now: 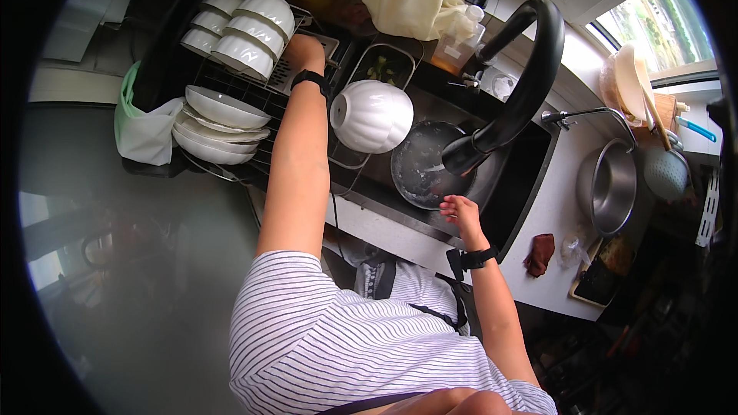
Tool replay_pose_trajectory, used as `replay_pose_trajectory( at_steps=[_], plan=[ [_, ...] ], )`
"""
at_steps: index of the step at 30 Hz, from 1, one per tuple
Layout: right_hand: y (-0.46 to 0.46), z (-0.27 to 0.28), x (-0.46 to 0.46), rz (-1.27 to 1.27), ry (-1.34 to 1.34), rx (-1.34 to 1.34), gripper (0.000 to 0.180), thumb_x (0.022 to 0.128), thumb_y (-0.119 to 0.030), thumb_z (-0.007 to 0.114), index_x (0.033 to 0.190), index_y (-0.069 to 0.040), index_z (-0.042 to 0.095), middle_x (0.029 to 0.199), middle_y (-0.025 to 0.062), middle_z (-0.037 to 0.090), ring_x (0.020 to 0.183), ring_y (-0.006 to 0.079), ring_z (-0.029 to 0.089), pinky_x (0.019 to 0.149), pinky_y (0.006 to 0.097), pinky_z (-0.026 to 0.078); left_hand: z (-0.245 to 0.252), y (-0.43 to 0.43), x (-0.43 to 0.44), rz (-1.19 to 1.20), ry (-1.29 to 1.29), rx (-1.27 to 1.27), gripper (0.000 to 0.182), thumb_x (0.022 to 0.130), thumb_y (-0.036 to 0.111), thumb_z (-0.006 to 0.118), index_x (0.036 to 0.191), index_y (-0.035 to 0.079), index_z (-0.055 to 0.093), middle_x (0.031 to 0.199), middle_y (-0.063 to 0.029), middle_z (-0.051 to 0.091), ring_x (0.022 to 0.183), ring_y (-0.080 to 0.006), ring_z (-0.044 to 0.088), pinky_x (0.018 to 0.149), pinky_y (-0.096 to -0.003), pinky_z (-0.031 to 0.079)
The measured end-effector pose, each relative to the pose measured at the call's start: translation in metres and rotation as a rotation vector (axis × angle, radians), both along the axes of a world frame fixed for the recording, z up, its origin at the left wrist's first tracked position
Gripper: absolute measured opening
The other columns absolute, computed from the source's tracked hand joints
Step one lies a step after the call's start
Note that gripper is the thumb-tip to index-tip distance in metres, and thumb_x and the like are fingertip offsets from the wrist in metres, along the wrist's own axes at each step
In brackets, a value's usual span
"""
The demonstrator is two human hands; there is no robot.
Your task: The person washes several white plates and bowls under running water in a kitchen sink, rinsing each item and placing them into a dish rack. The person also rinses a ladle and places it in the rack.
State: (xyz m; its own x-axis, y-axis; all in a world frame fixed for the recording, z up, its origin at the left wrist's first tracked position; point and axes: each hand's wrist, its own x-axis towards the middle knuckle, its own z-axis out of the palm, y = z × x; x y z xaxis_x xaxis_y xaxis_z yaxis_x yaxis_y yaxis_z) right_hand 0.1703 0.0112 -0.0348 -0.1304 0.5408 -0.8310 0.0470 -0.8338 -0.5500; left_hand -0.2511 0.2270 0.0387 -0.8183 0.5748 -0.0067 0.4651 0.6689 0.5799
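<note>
My left hand (304, 53) reaches to the dish rack, right beside the stacked white bowls (251, 34); its fingers are mostly hidden behind them. Below it on the rack stand white plates and shallow dishes (222, 127). A white ribbed bowl (375, 116) lies tipped on its side over a wire basket at the sink's left. My right hand (459, 212) hovers by the near rim of a round pan (429, 164) holding cloudy water in the dark sink (522, 181). Its fingers are apart and hold nothing. The black faucet (507, 92) arches over the pan.
Greens (380, 69) lie in a strainer behind the ribbed bowl. A bottle (459, 40) stands by the sink's back edge. On the right counter are a steel bowl (614, 187), a brown cloth (539, 255) and a crumpled plastic bag (573, 248). A pale green bag (144, 121) hangs at the rack's left.
</note>
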Motion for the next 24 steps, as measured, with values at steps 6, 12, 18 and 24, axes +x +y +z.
replay_pose_trajectory(
  at_steps=[6,12,18,24],
  plan=[
    [0.007,0.001,0.008,-0.026,-0.031,0.007,0.023,0.09,-0.021,0.043,0.092,-0.005,0.059,0.079,0.0048,0.064,0.063,0.0129,0.06,0.054,0.0251,0.045,0.009,-0.002,0.007,-0.041,0.11,-0.058,0.021,0.075,0.014,0.052,0.077,-0.005,0.062,0.086,-0.0234,0.062,0.082,-0.0395,0.059,0.073,-0.0449,0.049],
    [0.03,-0.008,0.012,-0.024,-0.024,0.074,0.022,0.09,-0.018,0.043,0.091,-0.002,0.059,0.078,0.0063,0.063,0.062,0.0129,0.059,0.054,0.0243,0.046,-0.012,-0.015,0.001,-0.232,0.359,0.001,0.042,0.073,0.014,0.051,0.107,-0.011,0.048,0.118,-0.0267,0.046,0.113,-0.0397,0.04,0.1,-0.0429,0.03],
    [0.055,-0.074,0.017,0.19,-0.368,0.349,0.023,0.084,-0.017,0.052,0.098,0.001,0.059,0.085,0.0148,0.061,0.074,0.0235,0.06,0.065,0.0309,0.049,0.01,-0.043,0.018,-0.402,-0.049,0.144,0.049,0.079,0.027,0.057,0.116,-0.005,0.051,0.127,-0.0229,0.043,0.12,-0.0324,0.039,0.099,-0.0363,0.031],
    [0.076,-0.165,0.015,0.601,-0.564,0.738,0.049,0.076,-0.018,0.058,0.12,-0.002,0.044,0.11,0.029,0.05,0.106,0.0417,0.047,0.091,0.0422,0.04,0.066,-0.135,0.108,-0.512,-0.902,0.509,0.025,0.086,0.01,0.051,0.107,-0.002,0.059,0.101,-0.0071,0.061,0.092,-0.0102,0.055,0.082,-0.0223,0.041]
  ],
)
